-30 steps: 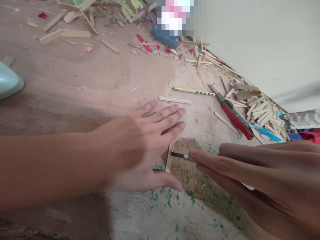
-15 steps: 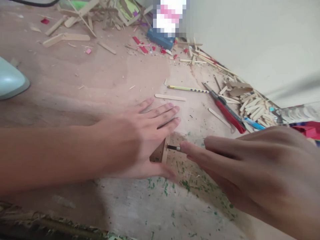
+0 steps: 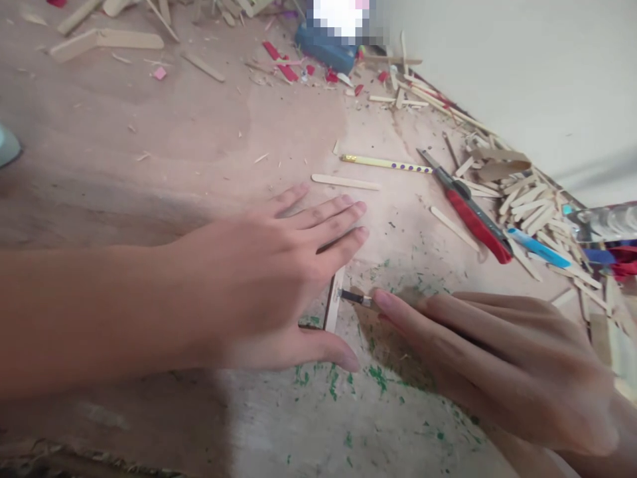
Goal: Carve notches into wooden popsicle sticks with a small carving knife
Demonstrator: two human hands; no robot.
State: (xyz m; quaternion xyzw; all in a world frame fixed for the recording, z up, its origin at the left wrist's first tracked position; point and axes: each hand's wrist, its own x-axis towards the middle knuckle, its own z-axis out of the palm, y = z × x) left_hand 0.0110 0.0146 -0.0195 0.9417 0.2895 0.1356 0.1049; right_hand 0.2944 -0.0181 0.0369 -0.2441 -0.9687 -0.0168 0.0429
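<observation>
My left hand point(image 3: 293, 272) lies flat on the wooden board, fingers spread towards the right. Beneath its palm a wooden craft stick point(image 3: 335, 302) is pinned down, with a short length showing between thumb and index finger. In my right hand point(image 3: 502, 358) is a slim craft knife point(image 3: 354, 297), its handle mostly hidden by the fingers. The dark blade's tip touches the exposed stretch of the stick. Just beyond my left fingertips lies another craft stick point(image 3: 346, 182), and past that a pale yellow pencil point(image 3: 388, 164) with purple dots.
A red and grey utility knife point(image 3: 468, 216) lies right of the pencil, beside a light-blue pen point(image 3: 539, 247). Loose sticks point(image 3: 532, 199) are heaped along the wall point(image 3: 502, 73). At the back are a blue block point(image 3: 326, 48), red scraps and wood pieces. Green flecks dot the board point(image 3: 279, 425).
The view has shifted, so the back items sit higher. My right hand has lowered and its wrist now shows; the blade stays at the stick. My left hand still presses flat.
</observation>
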